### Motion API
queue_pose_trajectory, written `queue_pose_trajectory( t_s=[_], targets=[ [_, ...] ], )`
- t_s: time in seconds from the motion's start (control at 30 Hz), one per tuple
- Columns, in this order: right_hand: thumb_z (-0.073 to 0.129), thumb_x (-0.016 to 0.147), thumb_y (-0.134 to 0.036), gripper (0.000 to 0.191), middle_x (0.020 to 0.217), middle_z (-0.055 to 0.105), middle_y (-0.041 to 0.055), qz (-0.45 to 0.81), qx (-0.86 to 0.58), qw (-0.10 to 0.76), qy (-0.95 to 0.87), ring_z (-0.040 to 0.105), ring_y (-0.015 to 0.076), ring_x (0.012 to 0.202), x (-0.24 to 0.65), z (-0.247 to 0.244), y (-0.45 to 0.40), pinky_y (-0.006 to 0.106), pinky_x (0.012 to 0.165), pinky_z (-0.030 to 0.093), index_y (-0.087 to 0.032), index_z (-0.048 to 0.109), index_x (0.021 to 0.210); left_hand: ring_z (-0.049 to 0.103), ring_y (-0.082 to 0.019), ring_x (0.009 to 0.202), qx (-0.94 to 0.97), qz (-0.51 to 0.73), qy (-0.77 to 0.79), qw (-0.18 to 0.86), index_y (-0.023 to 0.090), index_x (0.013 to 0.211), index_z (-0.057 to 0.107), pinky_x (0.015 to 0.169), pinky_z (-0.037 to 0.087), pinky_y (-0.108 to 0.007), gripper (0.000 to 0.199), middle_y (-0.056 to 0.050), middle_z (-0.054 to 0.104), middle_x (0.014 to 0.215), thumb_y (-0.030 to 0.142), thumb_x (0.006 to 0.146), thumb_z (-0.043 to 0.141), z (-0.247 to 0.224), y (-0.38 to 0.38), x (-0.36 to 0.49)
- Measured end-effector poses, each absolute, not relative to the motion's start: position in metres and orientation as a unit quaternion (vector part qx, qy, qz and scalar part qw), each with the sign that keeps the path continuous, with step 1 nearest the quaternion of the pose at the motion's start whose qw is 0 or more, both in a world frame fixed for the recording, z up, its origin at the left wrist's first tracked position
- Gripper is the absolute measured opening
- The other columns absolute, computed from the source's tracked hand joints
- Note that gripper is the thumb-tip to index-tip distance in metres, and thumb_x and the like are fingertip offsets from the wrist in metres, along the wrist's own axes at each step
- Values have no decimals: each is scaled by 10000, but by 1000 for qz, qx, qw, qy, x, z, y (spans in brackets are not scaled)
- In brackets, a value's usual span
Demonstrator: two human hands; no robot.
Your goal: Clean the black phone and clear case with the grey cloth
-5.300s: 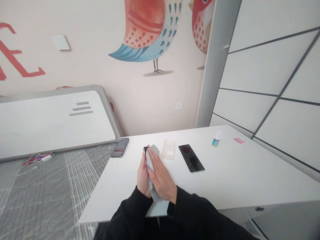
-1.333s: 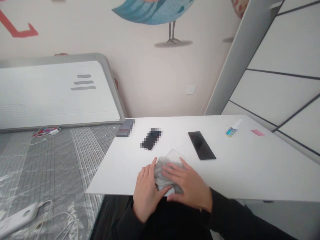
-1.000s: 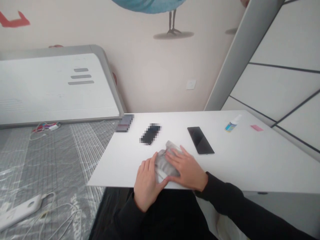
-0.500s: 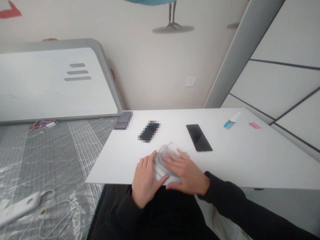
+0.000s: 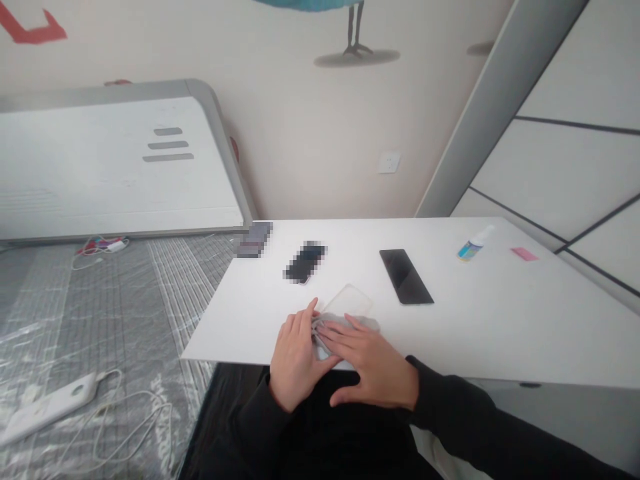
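A clear, flat case [image 5: 351, 299] lies at the table's near edge, partly covered by a crumpled grey cloth [image 5: 369, 323]. My left hand [image 5: 296, 353] holds the case by its left side, fingers along the edge and thumb at the near side. My right hand [image 5: 373, 360] lies over the cloth with its fingers spread, pressing it onto the case. Beyond them a black tablet [image 5: 406, 277] rests on the table, with a dark phone-like object [image 5: 305, 263], blurred out, to its left.
The white table [image 5: 500, 320] also bears a spray bottle [image 5: 474, 245], a pink item [image 5: 524, 254] and a blurred dark object [image 5: 256, 240] at the far left corner. Left of it, a plastic-covered bed holds a white power strip [image 5: 53, 407] and cables.
My right hand and the cloth have moved toward the near edge, uncovering the far part of the clear case. The view has shifted slightly left.
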State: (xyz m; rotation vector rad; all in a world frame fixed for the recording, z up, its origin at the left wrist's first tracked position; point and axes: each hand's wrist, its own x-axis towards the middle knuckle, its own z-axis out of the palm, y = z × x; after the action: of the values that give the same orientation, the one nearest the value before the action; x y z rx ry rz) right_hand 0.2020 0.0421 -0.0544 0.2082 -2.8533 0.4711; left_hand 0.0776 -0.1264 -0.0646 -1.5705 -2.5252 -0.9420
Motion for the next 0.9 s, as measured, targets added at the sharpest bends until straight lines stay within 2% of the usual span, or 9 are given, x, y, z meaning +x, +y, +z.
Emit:
queue_pose_trajectory(
  t_s=[0.1,0.23,0.3,0.37,0.47,0.6,0.7,0.83,0.9],
  targets=[
    [382,975,-719,757,1456,569,179,146,7,133,-980,504,371,1380,206,-55,46,666,1210,178,-150,567,1439,601,-298,1105,-507,-296,-810,10,192,1504,304,970,492,-460,964,-111,640,1238,423,748,857,-63,-126,78],
    [401,889,-828,909,1448,579,171,180,56,121,-975,493,362,1392,206,-54,45,620,1224,200,-128,547,1450,602,-299,1092,-504,-294,-812,6,193,1500,329,958,492,-461,921,-108,644,1223,424,768,838,-62,-125,78],
    [342,979,-733,762,1417,610,155,170,28,129,-977,521,352,1369,204,-53,44,650,1222,152,-156,596,1407,601,-304,1104,-502,-297,-813,7,199,1498,341,956,490,-459,902,-111,640,1226,429,775,829,-62,-124,78],
    [308,1022,-666,715,1394,621,182,148,-17,147,-978,527,370,1360,201,-53,44,690,1206,121,-132,608,1390,600,-308,1111,-498,-297,-815,7,208,1499,346,962,484,-467,884,-111,636,1228,439,786,815,-62,-124,78],
    [447,913,-783,846,1411,610,184,163,53,130,-977,513,366,1373,200,-53,45,645,1218,180,-131,560,1440,603,-303,1098,-497,-299,-815,-4,214,1507,336,961,486,-469,875,-102,635,1214,436,798,800,-62,-124,78],
    [387,1006,-664,682,1404,617,177,134,-21,143,-980,537,361,1354,201,-53,47,696,1200,151,-152,600,1402,593,-316,1120,-497,-291,-817,12,185,1503,345,965,486,-471,877,-119,635,1216,465,801,790,-63,-124,78],
    [461,900,-792,865,1432,594,174,173,74,112,-976,506,341,1386,203,-53,48,603,1224,223,-124,558,1441,604,-304,1099,-501,-297,-813,15,199,1506,336,954,491,-461,843,-111,636,1209,446,826,768,-64,-124,79],
    [467,1002,-615,609,1424,606,150,152,34,127,-980,508,342,1386,205,-53,54,666,1207,197,-189,590,1419,595,-319,1115,-501,-291,-815,22,198,1506,336,959,485,-468,871,-120,631,1218,452,806,788,-63,-124,80],
    [528,949,-672,691,1401,626,147,182,84,119,-973,522,325,1377,207,-53,60,607,1222,231,-170,589,1419,595,-310,1107,-500,-291,-816,13,195,1502,331,959,485,-463,868,-115,630,1220,427,805,792,-62,-125,81]
  ],
)
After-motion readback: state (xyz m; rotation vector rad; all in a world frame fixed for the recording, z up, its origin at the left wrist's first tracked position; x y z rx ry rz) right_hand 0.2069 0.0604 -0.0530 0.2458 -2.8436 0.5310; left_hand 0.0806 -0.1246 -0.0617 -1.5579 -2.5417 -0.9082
